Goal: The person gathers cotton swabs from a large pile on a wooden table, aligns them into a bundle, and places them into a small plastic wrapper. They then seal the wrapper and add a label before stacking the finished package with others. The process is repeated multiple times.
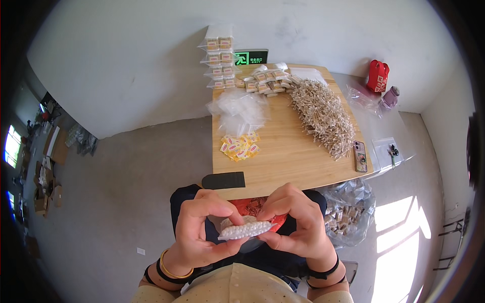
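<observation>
A small clear pack of cotton swabs (244, 230) lies sideways between my two hands in front of my body, its rows of white tips facing me. The fingers and thumb of my left hand (199, 230) pinch its left end. At the opposite end, my right hand (300, 222) grips it between thumb and fingers. Beyond, on the wooden table (280, 156), are a long heap of loose cotton swabs (323, 118), a pile of clear plastic bags (240, 111) and yellow-and-white printed cards (240, 147). Filled swab packs (265, 80) lie at the far edge.
Stacked packs (220, 58) rise at the far left corner. A phone (360, 156) and a black flat piece (223, 180) lie near the table edges. Under my hands is a red bag (246, 206); a clear sack of packs (348, 212) stands right. Scissors (393, 151) lie beyond.
</observation>
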Motion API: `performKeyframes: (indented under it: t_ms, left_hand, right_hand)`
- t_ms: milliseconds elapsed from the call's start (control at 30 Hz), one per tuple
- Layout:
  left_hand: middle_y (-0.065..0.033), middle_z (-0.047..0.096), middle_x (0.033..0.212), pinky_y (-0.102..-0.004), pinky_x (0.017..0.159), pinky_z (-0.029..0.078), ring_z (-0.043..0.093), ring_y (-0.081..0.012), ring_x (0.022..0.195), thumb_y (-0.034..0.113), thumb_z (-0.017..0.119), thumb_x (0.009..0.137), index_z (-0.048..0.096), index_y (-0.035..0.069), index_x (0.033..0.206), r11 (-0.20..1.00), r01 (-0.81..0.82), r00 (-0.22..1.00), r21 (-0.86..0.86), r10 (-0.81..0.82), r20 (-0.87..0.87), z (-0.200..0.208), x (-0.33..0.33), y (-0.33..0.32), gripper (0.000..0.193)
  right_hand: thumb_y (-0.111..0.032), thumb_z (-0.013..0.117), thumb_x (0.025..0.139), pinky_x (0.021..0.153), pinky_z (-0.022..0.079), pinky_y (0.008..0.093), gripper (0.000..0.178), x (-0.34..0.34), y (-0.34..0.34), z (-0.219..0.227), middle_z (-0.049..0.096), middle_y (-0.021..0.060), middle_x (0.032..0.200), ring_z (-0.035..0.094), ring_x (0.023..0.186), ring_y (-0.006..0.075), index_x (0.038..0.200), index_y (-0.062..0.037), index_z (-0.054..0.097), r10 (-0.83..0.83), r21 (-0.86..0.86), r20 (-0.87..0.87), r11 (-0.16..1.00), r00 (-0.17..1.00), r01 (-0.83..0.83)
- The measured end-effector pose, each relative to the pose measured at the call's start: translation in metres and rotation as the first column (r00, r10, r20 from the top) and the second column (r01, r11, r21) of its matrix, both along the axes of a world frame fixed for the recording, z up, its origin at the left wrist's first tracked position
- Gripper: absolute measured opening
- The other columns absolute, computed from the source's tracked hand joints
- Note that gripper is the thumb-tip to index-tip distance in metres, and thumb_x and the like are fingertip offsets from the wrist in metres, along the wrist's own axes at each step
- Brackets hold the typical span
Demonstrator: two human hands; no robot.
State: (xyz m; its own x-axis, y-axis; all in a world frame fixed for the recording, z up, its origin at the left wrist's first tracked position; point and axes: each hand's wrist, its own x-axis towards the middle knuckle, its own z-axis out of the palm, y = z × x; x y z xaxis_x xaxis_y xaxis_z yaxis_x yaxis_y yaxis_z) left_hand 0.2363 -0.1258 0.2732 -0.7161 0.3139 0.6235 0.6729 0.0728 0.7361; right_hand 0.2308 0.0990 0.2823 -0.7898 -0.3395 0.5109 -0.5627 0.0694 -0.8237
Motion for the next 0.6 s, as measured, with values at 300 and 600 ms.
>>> performKeyframes:
  t_ms: [300,600]
  left_hand:
    - [-0.0115,0.071,0.099,-0.0315,0.085,0.049,0.067,-0.0171,0.090,0.001,0.086,0.075,0.048,0.006,0.121,0.998,0.002,0.988,0.069,-0.012,0.154,0.004,0.008,0.008,0.060]
    - [-0.0083,0.067,0.100,-0.0275,0.083,0.051,0.065,-0.0119,0.094,0.002,0.081,0.082,0.043,0.008,0.121,0.936,-0.044,0.762,0.349,-0.195,0.617,0.001,-0.004,0.010,0.055]
  right_hand:
    - [-0.003,0.082,0.066,0.077,0.046,0.0336,0.028,-0.004,0.000,-0.001,0.067,0.0039,0.085,0.063,0.081,0.0241,0.090,-0.0071,0.068,-0.020,0.026,-0.086,0.999,0.996,0.023]
    - [-0.001,0.075,0.086,0.082,0.051,0.0261,0.024,-0.011,-0.003,-0.021,0.066,0.0045,0.096,0.062,0.091,0.0099,0.106,0.0026,0.062,0.299,-0.354,0.459,0.925,0.837,-0.137]
